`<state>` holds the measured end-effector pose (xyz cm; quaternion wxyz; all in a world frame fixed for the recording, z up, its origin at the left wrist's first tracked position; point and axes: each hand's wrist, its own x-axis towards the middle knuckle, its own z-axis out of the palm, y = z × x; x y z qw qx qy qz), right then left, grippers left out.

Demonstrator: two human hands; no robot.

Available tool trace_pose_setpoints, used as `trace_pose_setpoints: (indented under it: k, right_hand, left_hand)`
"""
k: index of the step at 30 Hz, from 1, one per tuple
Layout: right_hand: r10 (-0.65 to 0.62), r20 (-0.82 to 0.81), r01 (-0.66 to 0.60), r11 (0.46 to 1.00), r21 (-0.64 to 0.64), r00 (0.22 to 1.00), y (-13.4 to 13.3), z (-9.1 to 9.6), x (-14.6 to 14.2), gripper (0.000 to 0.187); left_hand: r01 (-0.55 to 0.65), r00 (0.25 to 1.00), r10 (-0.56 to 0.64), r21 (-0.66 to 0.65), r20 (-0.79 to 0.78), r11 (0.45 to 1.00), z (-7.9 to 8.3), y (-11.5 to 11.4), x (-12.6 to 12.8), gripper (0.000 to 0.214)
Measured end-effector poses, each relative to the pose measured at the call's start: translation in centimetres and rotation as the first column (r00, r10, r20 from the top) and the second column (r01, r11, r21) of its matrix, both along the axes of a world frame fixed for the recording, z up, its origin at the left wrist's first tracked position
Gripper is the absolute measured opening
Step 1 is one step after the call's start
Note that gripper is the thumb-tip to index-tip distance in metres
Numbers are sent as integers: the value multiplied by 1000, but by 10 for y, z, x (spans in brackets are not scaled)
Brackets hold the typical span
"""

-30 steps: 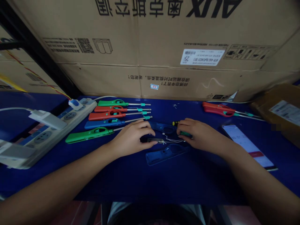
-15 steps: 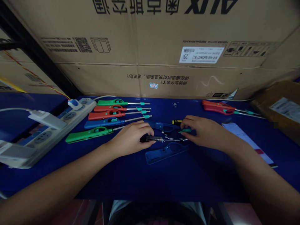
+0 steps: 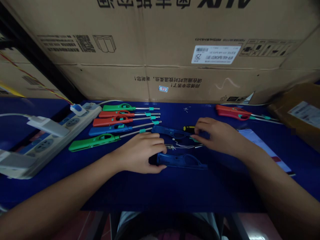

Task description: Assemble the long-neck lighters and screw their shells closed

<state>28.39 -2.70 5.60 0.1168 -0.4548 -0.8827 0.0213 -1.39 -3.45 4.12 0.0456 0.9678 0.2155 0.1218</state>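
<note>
My left hand [image 3: 142,151] is closed, thumb and fingers around the left end of the near half of a blue lighter shell [image 3: 181,161], which lies on the blue table. Just beyond it are a partly hidden clear cylinder [image 3: 169,146], a thin metal rod and a white wire [image 3: 185,146]. The other blue shell half [image 3: 172,132] lies farther back. My right hand [image 3: 212,135] is in a pinch at that half's right end; what sits between its fingertips is hidden. A small green piece [image 3: 193,140] shows just below them, beside a yellow-and-black screwdriver handle [image 3: 188,128].
Several long-necked lighters [image 3: 112,120], green, red and blue, lie at the left beside a white power strip [image 3: 53,135]. Red lighters [image 3: 233,112] lie at the back right. A phone [image 3: 265,150] is near my right forearm. A large carton [image 3: 150,50] stands behind.
My left hand has moved from the clear cylinder to the near shell half, which has turned a little. The green piece, earlier between my right fingertips, now shows below them.
</note>
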Motion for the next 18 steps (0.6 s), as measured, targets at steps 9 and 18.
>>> trace_pose_setpoints:
  k: [9,18]
  right_hand:
    - [212,-189,-211,977,27,959,-11,-21,-35,15]
    - [219,-245,-228,974,-11,945,-16,-26,-41,25]
  left_hand:
    - [-169,985,169,0,42,986,9,10,-9,18]
    - [-145,989,145,-59,2,988,4,20,-14,13]
